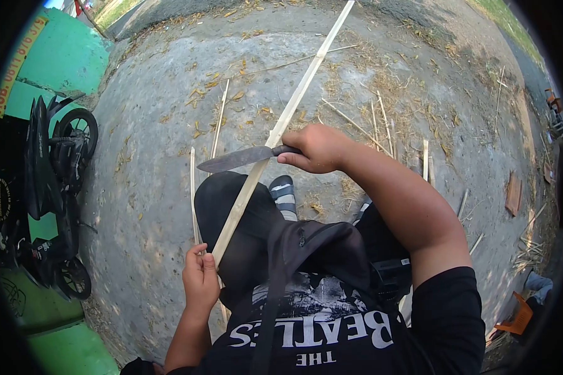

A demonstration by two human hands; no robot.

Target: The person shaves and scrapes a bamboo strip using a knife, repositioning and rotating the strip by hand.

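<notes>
A long pale strip of split wood or bamboo runs diagonally from the top of the view down across my left thigh. My left hand is closed round its lower end, fingers bent. In my right hand is the dark handle of a knife; its broad grey blade points left and lies across the strip above my knee. Some right-hand fingers are hidden behind the handle and strip. Beside my left leg, a thinner strip reaches down toward my left hand.
Thin strips and dry leaves lie on the grey concrete ground. A motorcycle stands at the left by a green wall. At the right are a brick-coloured piece, an orange object and part of another person.
</notes>
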